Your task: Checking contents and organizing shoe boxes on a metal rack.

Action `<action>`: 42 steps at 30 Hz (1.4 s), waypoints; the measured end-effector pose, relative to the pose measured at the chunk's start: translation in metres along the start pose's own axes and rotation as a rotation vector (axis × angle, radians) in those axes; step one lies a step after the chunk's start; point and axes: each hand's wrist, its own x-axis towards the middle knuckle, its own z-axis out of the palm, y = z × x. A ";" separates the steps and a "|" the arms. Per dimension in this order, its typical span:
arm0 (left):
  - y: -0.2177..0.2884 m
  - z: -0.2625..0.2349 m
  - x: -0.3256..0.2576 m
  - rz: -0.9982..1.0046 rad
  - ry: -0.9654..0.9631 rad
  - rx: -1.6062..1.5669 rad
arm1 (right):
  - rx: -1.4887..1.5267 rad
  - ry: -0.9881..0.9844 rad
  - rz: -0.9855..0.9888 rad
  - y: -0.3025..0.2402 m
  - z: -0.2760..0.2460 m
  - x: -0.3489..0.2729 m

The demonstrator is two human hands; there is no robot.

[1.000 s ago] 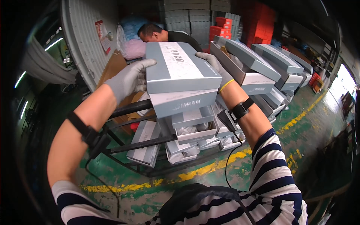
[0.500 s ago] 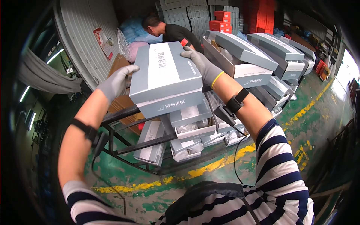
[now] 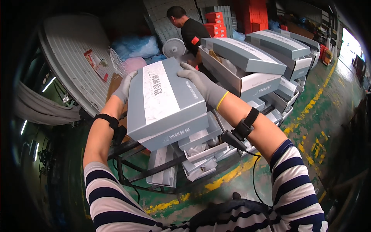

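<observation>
A grey cardboard box [image 3: 166, 100] with a white band across its lid is between my two gloved hands, over a black metal rack [image 3: 168, 165]. The lid sits on the box, and a strip of the lower box shows beneath its near edge. My left hand [image 3: 125, 86] grips the left side near the far corner, its fingers partly hidden. On the far right edge, my right hand [image 3: 197, 82] has its thumb and fingers pressed against the lid. To the right, another grey box [image 3: 247, 75] has its lid set askew over white wrapping.
Several open grey boxes [image 3: 206, 152] with white-wrapped contents lie on the lower rack. A person [image 3: 191, 34] in black stands beyond, beside a white round fan [image 3: 174, 48]. Red boxes [image 3: 215, 25] are stacked at the back. A yellow line [image 3: 228, 178] marks the green floor.
The held box has come nearer and tilted in view, with both hands still on it. The person beyond has straightened up, and the fan has come into view.
</observation>
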 end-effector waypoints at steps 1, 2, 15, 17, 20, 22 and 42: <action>-0.009 -0.004 0.010 0.092 0.042 0.126 | -0.027 0.014 -0.016 -0.003 -0.005 -0.001; -0.017 -0.010 0.020 0.192 0.078 0.255 | -0.035 0.040 -0.022 0.005 -0.009 0.006; 0.047 0.101 -0.173 1.300 0.347 1.864 | -0.345 0.022 -0.028 -0.014 0.024 -0.021; -0.003 0.130 -0.171 0.490 -0.102 1.555 | -0.814 0.149 -0.228 -0.017 -0.005 -0.010; 0.003 0.092 -0.186 0.428 -0.155 1.582 | -1.030 0.279 -0.319 -0.015 0.054 -0.033; 0.006 0.099 -0.192 0.393 -0.160 1.582 | -0.864 0.264 -0.646 -0.036 0.070 -0.073; -0.153 0.370 -0.110 0.860 0.485 0.701 | -1.711 -0.508 -0.260 -0.224 -0.177 -0.124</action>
